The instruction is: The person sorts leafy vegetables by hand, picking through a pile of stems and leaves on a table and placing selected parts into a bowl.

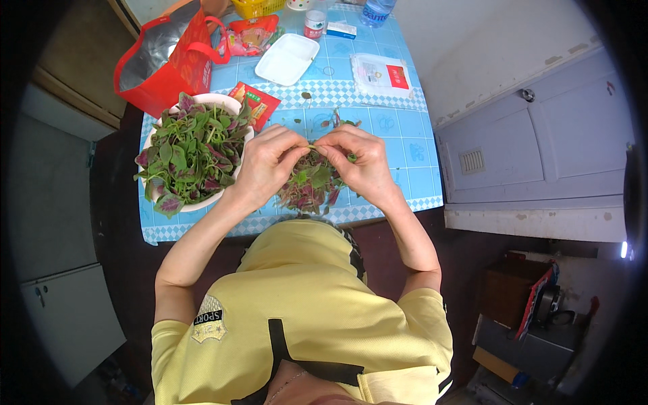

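A thin green stem (311,147) is pinched between the fingertips of my left hand (271,159) and my right hand (357,159), which nearly meet over the table. Beneath them lies a loose pile of red-and-green leafy vegetable, likely amaranth (309,187), partly covered by my hands. To the left of my left hand, a pale round basin (228,101) is heaped with amaranth leaves (195,152). A few small leaf scraps (306,95) lie on the cloth beyond my hands.
The table has a blue patterned tablecloth (415,147). On it are an open red insulated bag (162,66), a red packet (255,106), a white tray (287,59), a flat white package (382,76), a small box (341,30), bottles (315,23) and a yellow basket (258,7).
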Motion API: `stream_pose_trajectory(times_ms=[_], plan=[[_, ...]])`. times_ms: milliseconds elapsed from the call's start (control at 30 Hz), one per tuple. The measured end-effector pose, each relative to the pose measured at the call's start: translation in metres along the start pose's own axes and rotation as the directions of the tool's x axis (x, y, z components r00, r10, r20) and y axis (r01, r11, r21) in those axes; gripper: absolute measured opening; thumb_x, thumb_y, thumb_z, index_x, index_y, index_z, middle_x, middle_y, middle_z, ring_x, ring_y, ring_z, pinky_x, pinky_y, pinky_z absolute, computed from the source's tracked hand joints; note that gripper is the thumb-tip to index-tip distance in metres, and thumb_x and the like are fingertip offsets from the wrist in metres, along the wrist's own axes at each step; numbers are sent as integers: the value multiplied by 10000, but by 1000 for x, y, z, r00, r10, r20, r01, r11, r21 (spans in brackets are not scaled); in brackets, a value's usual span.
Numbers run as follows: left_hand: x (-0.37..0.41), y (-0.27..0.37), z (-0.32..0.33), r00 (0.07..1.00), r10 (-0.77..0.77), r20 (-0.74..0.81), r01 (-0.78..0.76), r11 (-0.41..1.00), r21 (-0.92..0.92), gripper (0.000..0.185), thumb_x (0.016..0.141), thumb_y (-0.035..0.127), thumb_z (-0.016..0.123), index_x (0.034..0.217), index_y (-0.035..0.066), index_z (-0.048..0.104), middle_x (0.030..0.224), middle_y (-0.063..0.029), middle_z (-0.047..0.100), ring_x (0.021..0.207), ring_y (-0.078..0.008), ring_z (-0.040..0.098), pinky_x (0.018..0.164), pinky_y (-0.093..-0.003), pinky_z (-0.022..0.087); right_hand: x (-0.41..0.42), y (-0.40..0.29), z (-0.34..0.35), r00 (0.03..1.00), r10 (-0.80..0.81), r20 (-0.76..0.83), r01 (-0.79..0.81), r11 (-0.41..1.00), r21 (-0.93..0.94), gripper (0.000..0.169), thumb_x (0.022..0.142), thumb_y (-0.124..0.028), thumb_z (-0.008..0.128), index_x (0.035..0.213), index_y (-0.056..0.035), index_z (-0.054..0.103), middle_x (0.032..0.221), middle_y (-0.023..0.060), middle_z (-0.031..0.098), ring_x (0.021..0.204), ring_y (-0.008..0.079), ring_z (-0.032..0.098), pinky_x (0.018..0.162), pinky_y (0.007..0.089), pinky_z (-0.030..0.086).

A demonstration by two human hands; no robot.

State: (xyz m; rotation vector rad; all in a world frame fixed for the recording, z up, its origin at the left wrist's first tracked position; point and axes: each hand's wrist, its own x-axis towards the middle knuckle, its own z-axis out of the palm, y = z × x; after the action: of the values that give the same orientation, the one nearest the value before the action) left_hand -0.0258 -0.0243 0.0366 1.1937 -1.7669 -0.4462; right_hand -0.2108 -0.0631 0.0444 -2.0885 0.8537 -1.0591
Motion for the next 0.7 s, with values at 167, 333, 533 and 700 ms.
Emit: stream_pose_trajectory(times_ms=[167,333,533,700], plan=[[-2,-4,2,999,34,19,-34,999,-22,87,744,-17,688,810,-20,631,720,-109,590,670,-257,558,598,-349,438,1,-2,1,999,11,36,-11,1000,-1,77,757,36,668,828,20,642,696,77,581,572,156,547,511,282,433],[-4,-8,7,999,37,8,-37,998,-55,106,758,-30,675,858,-23,641,795,-123,626,707,-256,599,623,-337,476,-3,10,11,989,142,28,-145,966,213,74,762,36,657,830,14,636,687,29,586,569,59,529,505,223,425],[-15,-11,17,980,-199,-7,191,950,-248,129,794,-65,638,916,-30,661,818,-95,665,685,-146,644,616,-266,514,-7,16,22,904,416,96,-409,779,475,30,810,8,647,832,-12,644,691,-30,618,602,-1,527,529,182,432],[-25,-21,19,909,-415,-40,335,783,-524,112,871,-34,598,961,-46,663,853,-90,681,764,-123,661,695,-249,545,-12,38,32,864,493,101,-472,723,505,18,814,-7,648,830,-4,653,691,-38,623,614,-2,523,536,171,413]])
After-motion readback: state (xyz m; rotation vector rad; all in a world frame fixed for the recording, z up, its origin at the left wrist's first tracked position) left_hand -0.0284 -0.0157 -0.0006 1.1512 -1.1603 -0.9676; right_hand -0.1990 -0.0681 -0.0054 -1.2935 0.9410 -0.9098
